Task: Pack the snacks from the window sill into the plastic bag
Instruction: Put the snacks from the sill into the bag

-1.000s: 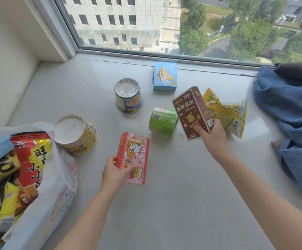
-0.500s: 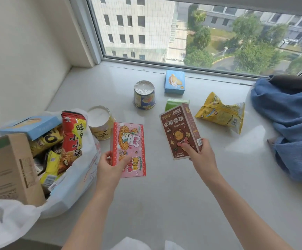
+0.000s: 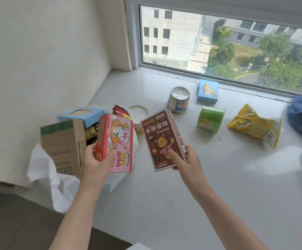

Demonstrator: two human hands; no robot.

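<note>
Gripping pink box point(image 3: 116, 143) (upright) – left hand point(image 3: 94, 164) | brown box point(image 3: 162, 139) – right hand point(image 3: 186, 160)

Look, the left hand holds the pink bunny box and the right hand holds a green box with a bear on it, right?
Not quite. In the head view the right hand holds a brown cardboard box with a bear, not a green one. The left hand does hold the pink bunny box.
</note>
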